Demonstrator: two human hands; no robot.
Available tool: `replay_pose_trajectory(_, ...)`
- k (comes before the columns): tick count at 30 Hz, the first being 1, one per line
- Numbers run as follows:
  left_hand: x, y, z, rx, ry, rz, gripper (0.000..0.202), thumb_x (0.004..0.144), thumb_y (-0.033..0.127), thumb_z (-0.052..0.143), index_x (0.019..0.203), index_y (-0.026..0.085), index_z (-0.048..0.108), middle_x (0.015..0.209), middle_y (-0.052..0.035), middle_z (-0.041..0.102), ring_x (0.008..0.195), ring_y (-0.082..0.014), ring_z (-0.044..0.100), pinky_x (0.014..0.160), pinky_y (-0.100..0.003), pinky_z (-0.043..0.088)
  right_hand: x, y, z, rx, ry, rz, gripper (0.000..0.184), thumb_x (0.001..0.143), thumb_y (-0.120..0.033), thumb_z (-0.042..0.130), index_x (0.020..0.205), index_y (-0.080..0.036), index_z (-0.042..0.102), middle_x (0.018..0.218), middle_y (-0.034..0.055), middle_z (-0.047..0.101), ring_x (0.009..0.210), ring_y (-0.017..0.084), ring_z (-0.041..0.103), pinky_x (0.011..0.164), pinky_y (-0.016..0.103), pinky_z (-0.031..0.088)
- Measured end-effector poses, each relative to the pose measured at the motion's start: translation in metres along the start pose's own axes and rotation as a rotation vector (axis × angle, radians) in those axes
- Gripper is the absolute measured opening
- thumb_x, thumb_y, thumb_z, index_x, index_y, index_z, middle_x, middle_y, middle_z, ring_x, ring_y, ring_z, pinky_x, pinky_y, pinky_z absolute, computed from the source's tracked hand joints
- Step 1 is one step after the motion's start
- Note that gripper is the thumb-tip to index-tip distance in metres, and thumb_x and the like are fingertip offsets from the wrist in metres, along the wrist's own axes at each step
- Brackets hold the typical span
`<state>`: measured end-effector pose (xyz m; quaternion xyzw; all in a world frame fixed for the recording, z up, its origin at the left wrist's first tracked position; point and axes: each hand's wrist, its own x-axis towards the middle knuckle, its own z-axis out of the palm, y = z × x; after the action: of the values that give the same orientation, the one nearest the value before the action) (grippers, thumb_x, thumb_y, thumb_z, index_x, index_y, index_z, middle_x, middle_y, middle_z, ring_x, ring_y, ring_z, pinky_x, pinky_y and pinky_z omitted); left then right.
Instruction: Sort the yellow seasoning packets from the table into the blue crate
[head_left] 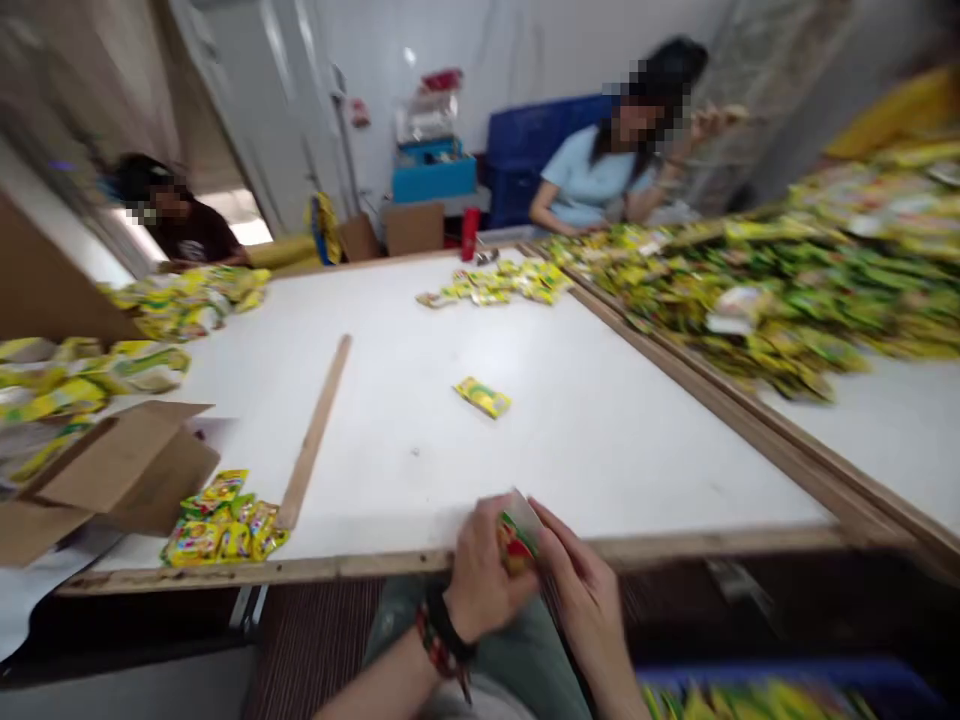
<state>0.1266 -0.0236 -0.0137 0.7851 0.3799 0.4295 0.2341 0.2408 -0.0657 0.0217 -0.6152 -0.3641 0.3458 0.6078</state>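
Just over the table's front edge, my left hand (484, 570) and my right hand (585, 580) are closed around one small printed packet (517, 540). It shows red, green and yellow with a pale upper edge, and part of it is hidden by my fingers. A dark band and a beaded bracelet circle my left wrist. Beyond my hands, a single yellow-green packet (482, 397) lies flat on the white table (390, 420).
A wooden strip (319, 425) lies left, beside a small packet pile (225, 525) and an open cardboard box (127, 465). Behind a wooden divider (675, 370) on the right is a large packet heap (810, 290). Two people (592, 175) sit across the table. A blue bin (825, 675) stands below right.
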Motion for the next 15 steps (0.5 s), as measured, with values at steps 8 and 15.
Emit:
replay_pose_trajectory(8, -0.001, 0.002, -0.005, -0.139, 0.145, 0.145, 0.038, 0.084, 0.039, 0.056, 0.112, 0.021, 0.039, 0.110, -0.0117, 0.058, 0.098, -0.0228, 0.063, 0.077, -0.037, 0.054, -0.018, -0.016, 0.023, 0.278, -0.034, 0.054, 0.044, 0.080, -0.037, 0.071, 0.123, -0.031, 0.064, 0.119, 0.0042, 0.069, 0.111, 0.025, 0.062, 0.097, 0.040, 0.048)
replay_pose_trajectory(15, -0.007, -0.004, -0.004, -0.288, 0.015, 0.039, 0.063, 0.088, 0.040, 0.054, 0.139, 0.019, 0.023, 0.140, -0.0210, 0.044, 0.123, -0.0269, 0.054, 0.095, -0.045, 0.050, -0.021, -0.033, 0.019, 0.070, -0.199, -0.021, 0.039, 0.081, -0.030, 0.070, 0.120, -0.031, 0.067, 0.130, 0.0035, 0.063, 0.120, 0.027, 0.058, 0.104, 0.042, 0.044)
